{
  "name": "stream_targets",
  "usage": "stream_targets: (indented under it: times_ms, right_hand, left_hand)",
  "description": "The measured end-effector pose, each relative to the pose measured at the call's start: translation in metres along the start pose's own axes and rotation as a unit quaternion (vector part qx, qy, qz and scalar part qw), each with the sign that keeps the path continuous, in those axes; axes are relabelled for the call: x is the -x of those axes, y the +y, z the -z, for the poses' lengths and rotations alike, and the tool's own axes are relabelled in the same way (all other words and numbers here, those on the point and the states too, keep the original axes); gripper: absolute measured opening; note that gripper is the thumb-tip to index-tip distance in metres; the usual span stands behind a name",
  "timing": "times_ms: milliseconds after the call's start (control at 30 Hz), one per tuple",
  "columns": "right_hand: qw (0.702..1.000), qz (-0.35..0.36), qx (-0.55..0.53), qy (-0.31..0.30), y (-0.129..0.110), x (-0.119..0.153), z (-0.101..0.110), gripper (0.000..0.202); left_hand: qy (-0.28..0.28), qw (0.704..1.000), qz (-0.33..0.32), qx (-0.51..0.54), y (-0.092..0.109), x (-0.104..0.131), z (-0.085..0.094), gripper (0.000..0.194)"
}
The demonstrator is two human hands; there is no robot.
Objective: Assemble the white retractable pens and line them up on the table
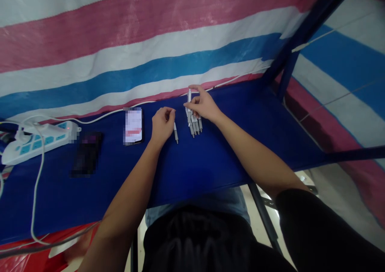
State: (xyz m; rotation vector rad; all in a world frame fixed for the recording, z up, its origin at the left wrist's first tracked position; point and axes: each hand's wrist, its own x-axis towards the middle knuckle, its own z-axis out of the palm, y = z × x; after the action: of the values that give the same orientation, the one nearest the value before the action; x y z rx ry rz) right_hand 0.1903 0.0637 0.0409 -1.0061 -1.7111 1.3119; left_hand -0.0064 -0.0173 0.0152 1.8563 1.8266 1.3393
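Between the thumb and fingertips of my right hand point(205, 104), a white pen point(189, 97) with a grey lower end is gripped, roughly upright in the view. It is over the upper part of a bunch of similar white-and-grey pens point(195, 125) lying side by side on the blue tabletop point(198, 164). My left hand point(163, 123) is closed, its fingers curled in to the thumb. One single pen point(176, 136) shows at its right edge, grey tip toward me. The upper end of that pen is hidden by the fingers, so whether they grip it is unclear.
A phone with a lit screen point(133, 125) lies left of my left hand. Farther left are a dark, blurred-out object point(87, 154) and a white power strip point(42, 142) with cables. A striped tarp point(144, 75) hangs behind the table; a blue metal frame point(284, 71) stands at right.
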Motion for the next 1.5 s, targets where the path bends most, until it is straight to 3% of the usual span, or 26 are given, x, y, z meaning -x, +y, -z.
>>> stream_targets:
  times_ms: [200,333,633,833,1200,1300,1500]
  right_hand:
    - [0.995,0.058,0.074,-0.042,-0.004,0.007,-0.008,0.069]
    - [0.990,0.083,0.101,-0.043,-0.002,0.007,-0.011,0.048]
    - [0.981,0.130,0.142,-0.012,0.005,-0.001,-0.003,0.024]
    - [0.970,0.136,0.196,0.049,0.020,-0.010,0.005,0.026]
    - [0.965,0.100,0.223,0.095,0.033,-0.016,0.009,0.012]
    - [0.966,0.104,0.217,0.097,0.034,-0.016,0.009,0.011]
    - [0.965,0.102,0.219,0.098,0.032,-0.016,0.011,0.013]
  left_hand:
    - [-0.049,0.996,-0.071,-0.036,0.011,0.002,0.000,0.031]
    - [-0.081,0.991,-0.081,-0.066,0.016,0.005,-0.001,0.022]
    - [-0.059,0.991,-0.001,-0.117,0.026,0.010,-0.004,0.020]
    - [-0.038,0.981,-0.038,-0.186,0.024,0.018,-0.012,0.022]
    - [-0.086,0.976,-0.090,-0.181,0.029,0.022,-0.014,0.024]
    - [-0.088,0.977,-0.085,-0.172,0.030,0.020,-0.011,0.026]
    - [-0.022,0.986,-0.027,-0.162,0.013,0.010,0.000,0.020]
